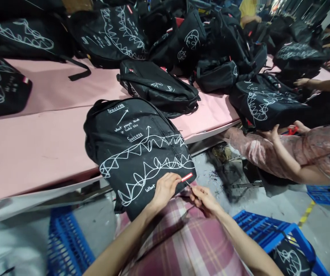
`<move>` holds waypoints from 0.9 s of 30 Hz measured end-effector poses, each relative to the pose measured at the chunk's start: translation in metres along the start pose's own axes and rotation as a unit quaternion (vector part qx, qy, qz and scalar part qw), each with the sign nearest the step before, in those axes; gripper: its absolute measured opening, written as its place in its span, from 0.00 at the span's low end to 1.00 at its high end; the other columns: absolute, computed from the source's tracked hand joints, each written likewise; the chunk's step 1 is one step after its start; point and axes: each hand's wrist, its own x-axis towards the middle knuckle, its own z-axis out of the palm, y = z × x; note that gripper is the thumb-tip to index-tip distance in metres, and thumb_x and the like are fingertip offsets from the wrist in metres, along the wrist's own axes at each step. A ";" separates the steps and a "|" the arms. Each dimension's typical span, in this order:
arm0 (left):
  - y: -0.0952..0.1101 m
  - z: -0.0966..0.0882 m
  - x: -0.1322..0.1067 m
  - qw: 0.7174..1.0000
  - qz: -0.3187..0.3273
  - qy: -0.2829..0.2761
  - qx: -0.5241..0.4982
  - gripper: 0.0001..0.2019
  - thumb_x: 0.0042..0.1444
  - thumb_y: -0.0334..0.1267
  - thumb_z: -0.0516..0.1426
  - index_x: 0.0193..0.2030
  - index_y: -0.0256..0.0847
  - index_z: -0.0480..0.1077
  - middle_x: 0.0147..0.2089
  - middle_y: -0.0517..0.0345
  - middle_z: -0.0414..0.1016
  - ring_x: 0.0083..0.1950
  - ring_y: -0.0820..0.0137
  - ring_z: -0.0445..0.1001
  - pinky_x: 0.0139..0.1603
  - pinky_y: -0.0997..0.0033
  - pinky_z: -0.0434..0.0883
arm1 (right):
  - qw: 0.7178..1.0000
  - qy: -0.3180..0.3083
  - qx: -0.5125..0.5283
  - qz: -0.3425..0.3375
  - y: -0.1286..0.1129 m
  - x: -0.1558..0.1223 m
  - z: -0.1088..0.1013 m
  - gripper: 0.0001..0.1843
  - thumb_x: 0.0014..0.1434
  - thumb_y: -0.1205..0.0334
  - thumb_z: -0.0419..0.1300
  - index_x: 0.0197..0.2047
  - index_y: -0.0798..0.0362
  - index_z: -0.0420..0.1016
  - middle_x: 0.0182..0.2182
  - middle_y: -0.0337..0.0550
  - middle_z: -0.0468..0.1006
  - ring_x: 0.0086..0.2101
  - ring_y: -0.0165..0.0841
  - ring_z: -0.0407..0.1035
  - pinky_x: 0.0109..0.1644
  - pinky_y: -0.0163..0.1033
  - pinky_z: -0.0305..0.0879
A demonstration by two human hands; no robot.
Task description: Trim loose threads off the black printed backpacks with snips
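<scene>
A black backpack (136, 149) with white scribble print and the word "Success" leans over the edge of the pink table (32, 149) onto my lap. My left hand (165, 189) pinches the bag's lower edge beside a small red and white label (187, 177). My right hand (203, 198) is closed on a thin tool whose tip points at the label; I cannot make out what the tool is. Both hands rest above my plaid-covered lap (187, 237).
Many more black printed backpacks (159, 86) are piled across the pink table. A person in a pink patterned garment (305, 151) to my right handles another backpack (268, 103). Blue plastic crates (271, 230) stand on the floor at right and left.
</scene>
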 end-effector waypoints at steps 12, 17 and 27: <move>0.003 -0.004 -0.008 0.993 0.092 0.066 -0.014 0.09 0.60 0.31 0.51 0.36 0.38 0.73 0.33 0.55 0.75 0.35 0.72 0.70 0.36 0.72 0.70 | 0.934 -0.085 0.263 0.225 -0.003 -0.005 0.011 0.13 0.56 0.55 0.59 0.34 0.57 0.66 0.18 0.31 0.62 0.13 0.16 0.44 0.16 0.24 0.35; 0.002 -0.006 -0.009 0.994 0.086 0.068 -0.021 0.09 0.60 0.32 0.51 0.36 0.38 0.73 0.33 0.55 0.76 0.36 0.71 0.71 0.37 0.72 0.70 | 0.918 -0.116 0.276 0.260 -0.011 -0.006 0.010 0.11 0.60 0.58 0.55 0.32 0.58 0.65 0.16 0.29 0.57 0.12 0.16 0.43 0.16 0.24 0.34; -0.003 -0.001 -0.010 0.992 0.094 0.080 -0.020 0.08 0.59 0.31 0.52 0.36 0.37 0.73 0.33 0.55 0.75 0.36 0.71 0.71 0.37 0.72 0.70 | 0.927 -0.088 0.291 0.218 -0.008 0.004 0.019 0.12 0.59 0.57 0.56 0.31 0.58 0.66 0.16 0.28 0.54 0.13 0.17 0.39 0.16 0.25 0.33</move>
